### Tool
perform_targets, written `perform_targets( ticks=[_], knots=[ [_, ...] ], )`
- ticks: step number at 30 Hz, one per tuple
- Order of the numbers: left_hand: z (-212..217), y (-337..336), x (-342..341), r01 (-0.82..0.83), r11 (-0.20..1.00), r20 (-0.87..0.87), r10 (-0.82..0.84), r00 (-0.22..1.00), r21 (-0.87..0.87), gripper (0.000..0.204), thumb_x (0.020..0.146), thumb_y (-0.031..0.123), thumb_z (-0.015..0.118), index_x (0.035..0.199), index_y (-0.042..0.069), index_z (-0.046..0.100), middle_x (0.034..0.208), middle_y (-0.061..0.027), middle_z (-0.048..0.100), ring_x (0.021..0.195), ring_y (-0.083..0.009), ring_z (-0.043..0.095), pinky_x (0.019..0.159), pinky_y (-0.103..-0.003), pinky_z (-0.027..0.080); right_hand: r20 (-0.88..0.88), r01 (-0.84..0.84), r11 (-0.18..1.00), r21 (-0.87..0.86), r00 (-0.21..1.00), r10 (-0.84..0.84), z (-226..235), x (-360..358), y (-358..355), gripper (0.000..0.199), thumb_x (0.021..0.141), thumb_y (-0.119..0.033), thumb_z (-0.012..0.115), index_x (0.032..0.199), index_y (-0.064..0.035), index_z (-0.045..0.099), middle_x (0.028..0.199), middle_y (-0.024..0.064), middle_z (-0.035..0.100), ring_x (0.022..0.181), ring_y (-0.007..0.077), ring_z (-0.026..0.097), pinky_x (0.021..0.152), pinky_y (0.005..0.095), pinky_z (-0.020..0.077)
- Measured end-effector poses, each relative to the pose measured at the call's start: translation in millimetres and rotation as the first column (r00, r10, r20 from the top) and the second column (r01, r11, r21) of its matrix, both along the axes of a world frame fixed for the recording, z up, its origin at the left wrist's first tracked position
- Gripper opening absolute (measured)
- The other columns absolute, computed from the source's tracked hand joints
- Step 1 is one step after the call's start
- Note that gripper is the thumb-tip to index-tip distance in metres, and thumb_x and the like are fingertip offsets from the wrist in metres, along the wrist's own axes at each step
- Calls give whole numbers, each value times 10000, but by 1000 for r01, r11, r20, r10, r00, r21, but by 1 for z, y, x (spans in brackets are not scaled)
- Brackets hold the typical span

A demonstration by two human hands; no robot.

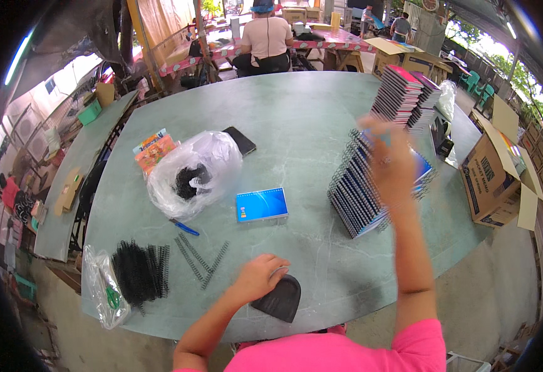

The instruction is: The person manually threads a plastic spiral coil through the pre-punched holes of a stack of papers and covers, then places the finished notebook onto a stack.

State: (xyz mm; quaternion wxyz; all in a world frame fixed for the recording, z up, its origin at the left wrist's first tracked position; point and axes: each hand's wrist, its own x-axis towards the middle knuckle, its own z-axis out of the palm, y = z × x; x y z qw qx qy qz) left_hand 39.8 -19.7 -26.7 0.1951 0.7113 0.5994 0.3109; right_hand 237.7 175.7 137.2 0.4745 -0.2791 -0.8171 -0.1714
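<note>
My left hand (261, 278) rests near the table's front edge with its fingers curled together. Something thin and pale shows at its fingertips, too small to make out. Just beside it lies a black rounded pad (279, 299). My right hand (390, 162) is raised over a tall stack of spiral-bound notebooks (363, 193), its fingers smeared by motion. Loose coils stick out from several notebooks in that stack. A single blue spiral notebook (262, 205) lies flat mid-table, ahead of my left hand. Black plastic binding coils (138, 273) form a pile at the left, with a few loose coils (192, 257) alongside.
A clear plastic bag (217, 162) holds more black coils, near a colourful booklet (155, 149), a black notebook (240, 141) and a blue pen (184, 227). Red-covered notebooks (397, 96) stand stacked at the far right. Open cardboard boxes (492, 177) flank the table. A person (266, 37) sits behind.
</note>
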Motion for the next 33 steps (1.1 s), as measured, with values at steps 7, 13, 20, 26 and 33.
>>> perform_targets(
  ticks=[7, 13, 20, 26, 33],
  knots=[
    [-15, -10, -35, -196, 981, -27, 196, 980, -11, 168, 774, 118, 644, 920, 35, 636, 831, -126, 619, 748, -277, 608, 660, -348, 477, 384, -163, 840, -518, 833, 398, -218, -143, -12, 513, 752, -285, 641, 1183, -36, 519, 1275, 167, 487, 1175, 316, 462, 983, 438, 343],
    [-16, -19, -44, -253, 966, 39, 255, 966, -46, 180, 755, 114, 662, 915, 32, 652, 806, -128, 640, 721, -240, 625, 672, -327, 484, 543, -68, 989, -131, 830, 129, -251, -145, -46, 382, 795, -159, 496, 1130, 22, 519, 1130, 224, 560, 968, 360, 588, 735, 404, 497],
    [-30, -6, -25, -306, 947, 308, 322, 895, -100, 270, 786, 139, 663, 1016, 8, 610, 966, -131, 603, 762, -192, 594, 682, -291, 491, -161, -395, 646, -653, 906, 392, -185, -115, -52, 295, 790, -42, 532, 1082, 0, 534, 974, 162, 616, 877, 326, 607, 757, 405, 488],
    [-38, 24, -16, -295, 935, 598, 353, 719, -196, 316, 811, 159, 658, 1060, -25, 594, 1002, -111, 608, 801, -136, 580, 678, -273, 492, -250, -498, 845, -196, 858, 448, -158, -100, -28, 295, 774, -18, 521, 1068, -16, 534, 962, 174, 616, 854, 313, 611, 749, 421, 478],
    [-37, 5, -18, -241, 958, 407, 284, 868, -155, 288, 809, 151, 647, 1062, 18, 607, 943, -127, 634, 801, -172, 611, 699, -294, 497, 108, -279, 833, -478, 922, 371, -239, -131, -21, 187, 745, -79, 531, 930, -55, 528, 849, 153, 598, 793, 309, 599, 692, 439, 470]
  ],
)
